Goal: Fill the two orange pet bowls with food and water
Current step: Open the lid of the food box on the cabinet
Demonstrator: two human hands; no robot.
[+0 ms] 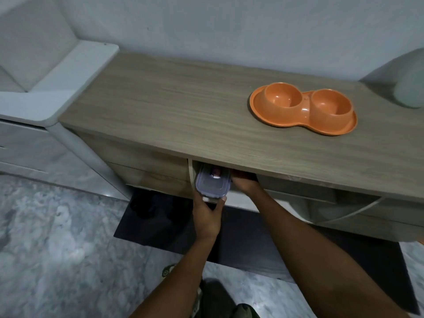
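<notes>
Centre frame, the left hand (206, 218) grips a lidded container (212, 183). The right hand (244, 183) sits beside it with its fingers hidden, so I cannot tell its grip. The orange bowls (302, 109) sit upper right.

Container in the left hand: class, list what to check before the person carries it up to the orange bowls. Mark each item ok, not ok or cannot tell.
1. Left hand grips the container firmly: ok.
2. Lid sits on the container: ok.
3. Container holds pet food: cannot tell, the contents are blurred.
4. Orange bowls upright and empty on the cabinet top: ok.
5. Right hand free of the cabinet opening: not ok, its fingers reach under the top.
</notes>
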